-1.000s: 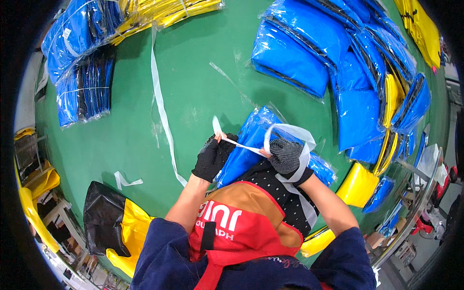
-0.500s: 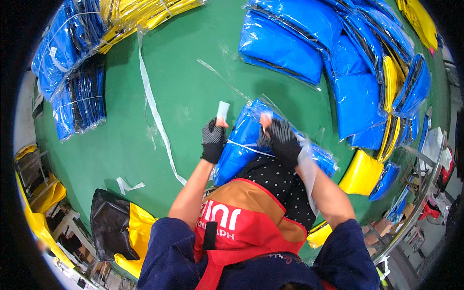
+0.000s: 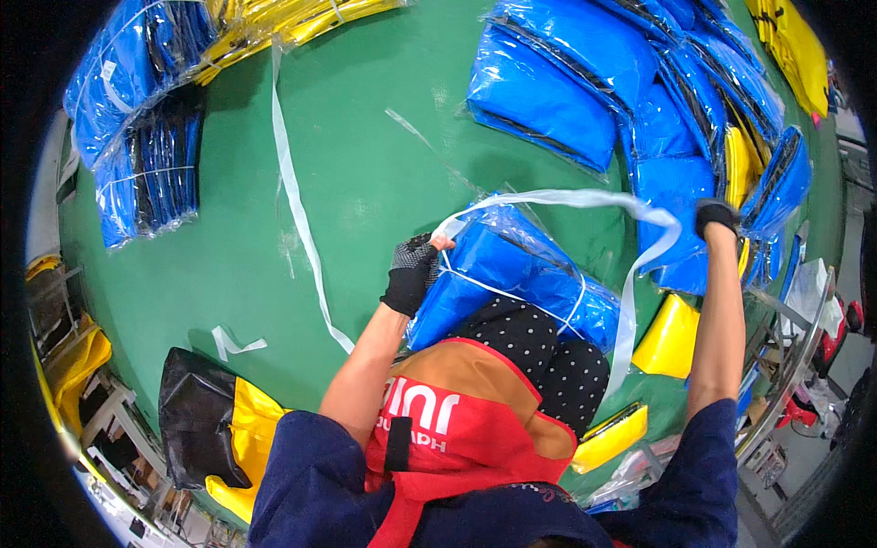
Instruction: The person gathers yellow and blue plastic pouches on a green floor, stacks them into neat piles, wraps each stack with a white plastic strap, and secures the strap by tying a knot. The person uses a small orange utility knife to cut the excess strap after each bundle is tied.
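My left hand (image 3: 416, 271), in a black glove with bare fingertips, pinches one end of a white plastic strap (image 3: 566, 197). The strap arcs right, bends over and hangs down to my lap. Below it lies a blue folded bundle (image 3: 539, 274) in clear wrap, tied with thin white bands, at the edge of my lap. Out to the right is my right hand (image 3: 715, 217), gloved in black and closed like a fist, beside the stacked blue packs. The strap's bend passes close to it with a gap showing. Its fingertips are hidden.
Blue wrapped packs (image 3: 548, 87) are heaped at the far right, with a yellow pack (image 3: 669, 336) nearer. Banded blue packs (image 3: 146, 178) and yellow packs (image 3: 301, 20) lie far left. A long white strip (image 3: 292, 192) crosses the green surface (image 3: 365, 119). A black-and-yellow item (image 3: 206, 425) lies near left.
My right hand has swung from the bundle out to the far right. The white strap, earlier hanging by my right forearm, now arches over the bundle from my left hand.
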{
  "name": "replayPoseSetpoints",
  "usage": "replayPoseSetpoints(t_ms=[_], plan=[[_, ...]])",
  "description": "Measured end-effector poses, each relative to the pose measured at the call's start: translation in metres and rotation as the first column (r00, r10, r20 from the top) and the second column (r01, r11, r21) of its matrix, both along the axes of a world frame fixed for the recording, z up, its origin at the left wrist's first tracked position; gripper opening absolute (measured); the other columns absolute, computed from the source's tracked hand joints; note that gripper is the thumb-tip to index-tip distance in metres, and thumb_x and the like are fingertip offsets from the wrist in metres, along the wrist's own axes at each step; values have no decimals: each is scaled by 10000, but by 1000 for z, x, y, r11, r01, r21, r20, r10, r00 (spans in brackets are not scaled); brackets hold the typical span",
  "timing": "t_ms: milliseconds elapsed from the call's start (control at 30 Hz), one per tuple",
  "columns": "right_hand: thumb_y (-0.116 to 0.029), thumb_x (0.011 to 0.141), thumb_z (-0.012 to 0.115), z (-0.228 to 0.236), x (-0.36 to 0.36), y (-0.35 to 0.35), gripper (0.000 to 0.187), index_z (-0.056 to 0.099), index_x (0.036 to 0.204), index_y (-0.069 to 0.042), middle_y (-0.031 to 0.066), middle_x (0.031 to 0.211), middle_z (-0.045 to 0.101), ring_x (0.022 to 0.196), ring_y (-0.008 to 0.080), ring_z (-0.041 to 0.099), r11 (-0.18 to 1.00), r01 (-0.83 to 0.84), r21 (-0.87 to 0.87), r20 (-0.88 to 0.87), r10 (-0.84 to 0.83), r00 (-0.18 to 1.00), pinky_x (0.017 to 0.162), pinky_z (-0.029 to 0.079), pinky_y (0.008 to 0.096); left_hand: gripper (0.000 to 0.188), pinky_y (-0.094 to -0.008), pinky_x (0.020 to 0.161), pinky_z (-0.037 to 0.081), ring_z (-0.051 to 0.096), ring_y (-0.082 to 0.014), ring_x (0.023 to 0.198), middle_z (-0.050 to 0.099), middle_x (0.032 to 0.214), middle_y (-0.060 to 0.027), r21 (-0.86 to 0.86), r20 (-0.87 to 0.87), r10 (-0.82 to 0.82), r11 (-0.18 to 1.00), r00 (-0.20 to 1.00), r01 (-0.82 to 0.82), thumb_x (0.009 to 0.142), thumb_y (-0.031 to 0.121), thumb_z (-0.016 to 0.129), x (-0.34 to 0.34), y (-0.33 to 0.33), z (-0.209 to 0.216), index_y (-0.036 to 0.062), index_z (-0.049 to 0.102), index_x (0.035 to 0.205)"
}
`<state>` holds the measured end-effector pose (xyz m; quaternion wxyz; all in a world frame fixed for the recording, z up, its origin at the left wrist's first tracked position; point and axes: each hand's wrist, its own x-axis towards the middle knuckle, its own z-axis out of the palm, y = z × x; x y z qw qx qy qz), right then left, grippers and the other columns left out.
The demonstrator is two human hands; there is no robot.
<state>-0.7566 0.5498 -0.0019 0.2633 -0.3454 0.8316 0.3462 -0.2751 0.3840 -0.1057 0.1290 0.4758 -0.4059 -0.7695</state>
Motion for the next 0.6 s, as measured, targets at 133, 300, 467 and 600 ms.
replayPoseSetpoints(t_ms=[133,300,467,600], plan=[[-249,830,482,20,130,-55,262,600,968,-60,159,926,616,875,309,591,514,175,-840,229,44,972,789,454,390,296,-227,564,402,491,-92,618,582,800,-60,127,-27,95,988,995,-91,808,285,590,11,-2,0,-4,625,857],[-280,784,526,-51,370,-120,248,644,820,-64,172,833,618,781,322,598,761,229,-606,568,213,795,721,464,425,274,-235,642,416,531,-101,710,595,781,-34,331,-159,221,930,962,-159,808,251,603,15,-2,-21,-6,634,897],[-277,794,496,-47,370,-116,256,638,789,-64,160,800,622,718,309,601,700,214,-681,504,237,831,665,472,412,300,-221,629,410,523,-97,688,598,760,-37,149,-156,91,986,984,-68,840,270,566,6,-2,-4,-10,627,929],[-266,802,482,-61,364,-106,267,615,813,-35,186,812,608,763,328,589,710,620,-335,897,39,440,711,455,423,334,-228,626,399,493,-84,681,581,802,-8,64,-23,39,997,999,-38,878,295,500,11,-8,-8,10,623,1002]])
